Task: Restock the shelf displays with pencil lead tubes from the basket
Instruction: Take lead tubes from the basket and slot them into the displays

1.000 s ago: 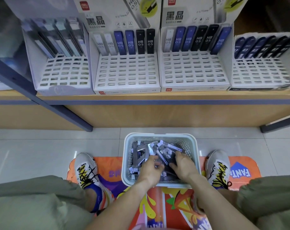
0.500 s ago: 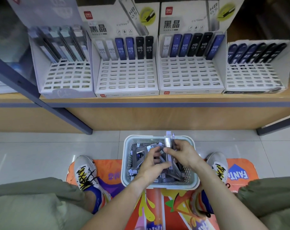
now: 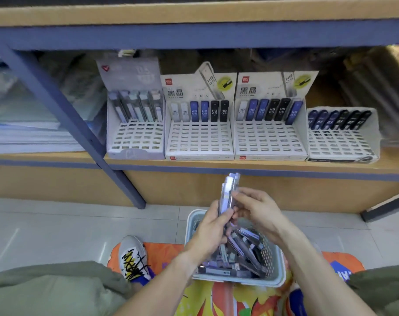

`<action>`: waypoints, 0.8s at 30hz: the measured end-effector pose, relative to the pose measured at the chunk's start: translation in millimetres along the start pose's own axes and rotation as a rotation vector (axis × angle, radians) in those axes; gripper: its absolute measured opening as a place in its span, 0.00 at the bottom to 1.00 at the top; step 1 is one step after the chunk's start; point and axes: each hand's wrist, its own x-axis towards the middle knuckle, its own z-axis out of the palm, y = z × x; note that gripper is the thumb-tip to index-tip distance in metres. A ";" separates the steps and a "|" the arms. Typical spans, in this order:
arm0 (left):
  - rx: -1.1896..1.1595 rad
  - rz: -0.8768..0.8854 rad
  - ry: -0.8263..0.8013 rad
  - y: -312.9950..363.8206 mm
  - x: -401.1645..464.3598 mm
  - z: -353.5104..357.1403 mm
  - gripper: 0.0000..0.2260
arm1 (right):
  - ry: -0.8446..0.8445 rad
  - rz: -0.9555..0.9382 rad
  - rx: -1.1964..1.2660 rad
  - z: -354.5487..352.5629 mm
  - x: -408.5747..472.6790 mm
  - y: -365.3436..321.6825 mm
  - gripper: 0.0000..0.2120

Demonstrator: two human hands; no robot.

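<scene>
**A:** Wooden shelving fills the background, with four slotted display boxes in a row on it. Where's the stock relative to that?

**B:** A small bundle of pencil lead tubes stands nearly upright, below the shelf's front edge and just above the basket, its long axis pointing up toward the displays. The left hand grips the bundle's lower end with curled fingers; the right hand pinches it from the other side. More tubes lie jumbled in the basket below.

**A:** Which display is closest?

**B:** The second display box, with HB 05 tubes only in its back row, sits almost straight above the bundle. The third display box lies up and to the right. Both hands are about equally near; I'd judge the right one freer to carry a tube up.
</scene>
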 end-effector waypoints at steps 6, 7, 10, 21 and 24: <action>0.013 0.259 -0.027 86.8 -18.4 -28.2 0.04 | 0.042 -0.275 -0.039 47.1 -9.0 -87.7 0.07; 0.031 0.290 -0.022 104.4 -22.0 -34.6 0.05 | 0.046 -0.319 -0.050 57.3 -8.4 -104.0 0.06; 0.053 0.365 -0.004 154.4 -34.1 -56.7 0.06 | 0.054 -0.423 -0.061 90.2 -5.4 -148.6 0.03; 0.019 0.461 0.120 198.4 -42.8 -130.5 0.07 | 0.069 -0.626 -0.227 156.2 49.9 -188.9 0.21; 0.016 0.388 0.114 186.0 -36.4 -144.8 0.08 | 0.067 -0.586 -0.217 163.1 61.4 -181.6 0.17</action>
